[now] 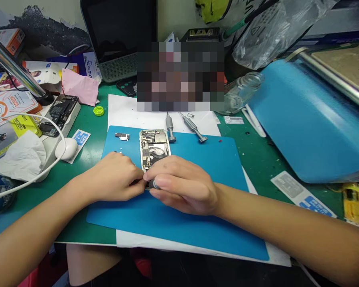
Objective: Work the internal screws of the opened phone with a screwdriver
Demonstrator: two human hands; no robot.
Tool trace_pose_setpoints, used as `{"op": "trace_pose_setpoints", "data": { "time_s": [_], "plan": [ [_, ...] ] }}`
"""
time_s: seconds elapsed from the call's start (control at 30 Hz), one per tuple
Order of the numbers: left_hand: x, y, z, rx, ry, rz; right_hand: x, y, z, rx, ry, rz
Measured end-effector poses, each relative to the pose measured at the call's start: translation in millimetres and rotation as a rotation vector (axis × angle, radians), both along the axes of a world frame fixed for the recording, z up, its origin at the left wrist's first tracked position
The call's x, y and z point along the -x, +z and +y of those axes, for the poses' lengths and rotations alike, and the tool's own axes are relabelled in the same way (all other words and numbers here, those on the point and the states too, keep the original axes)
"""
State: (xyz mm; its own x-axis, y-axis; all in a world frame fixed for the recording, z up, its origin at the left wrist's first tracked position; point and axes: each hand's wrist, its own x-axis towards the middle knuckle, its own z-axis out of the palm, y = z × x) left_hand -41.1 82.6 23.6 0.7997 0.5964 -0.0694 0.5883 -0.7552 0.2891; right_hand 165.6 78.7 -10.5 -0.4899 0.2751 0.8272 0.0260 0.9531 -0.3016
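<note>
An opened smartphone point(156, 148) lies on the blue mat point(197, 231), its boards and inner parts bare and its lower end mostly covered by my hands. My left hand point(116, 177) is closed, with thumb and forefinger at the phone's lower left edge. Between the fingers of my right hand point(184, 185) is a short screwdriver point(153, 183), dark with a grey end; its tip is hidden. Left of the phone lies a small metal-and-black phone part point(122, 136). Tiny pieces lie just beyond my left knuckles.
Two grey screwdrivers point(170, 128) rest beyond the phone. Another opened phone point(60, 113) lies on a white box at left, near a white cable point(52, 119) and green cap point(98, 111). A glass jar point(242, 91) lies behind at right, beside a large blue sheet point(311, 123).
</note>
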Motion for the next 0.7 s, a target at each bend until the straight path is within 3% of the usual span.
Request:
{"op": "trace_pose_setpoints", "data": {
  "time_s": [0.7],
  "plan": [
    [-0.8, -1.3, 0.4, 0.001, -0.001, -0.001, -0.3, 0.7, -0.1, -0.006, -0.006, -0.005]
  ]
}}
